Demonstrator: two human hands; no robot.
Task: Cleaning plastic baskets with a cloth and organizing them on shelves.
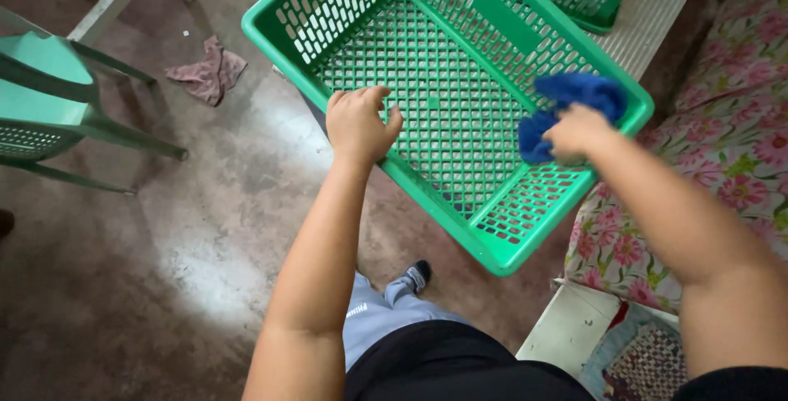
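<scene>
Head view: I observe the left hand (359, 124) curled closed on the near rim of the green basket (447, 89) at frame centre. The right hand (577, 132) grips a blue cloth (574, 97) against the basket's right wall. A pink rag (209, 70) lies on the floor (164, 270), upper left.

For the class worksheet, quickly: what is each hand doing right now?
Left hand: closed on the green basket's rim.
Right hand: closed on a blue cloth.

A green perforated plastic basket (447, 97) sits tilted, its near rim gripped at the left side, while a crumpled blue cloth (572, 105) is pressed against the inside of its right wall.
</scene>
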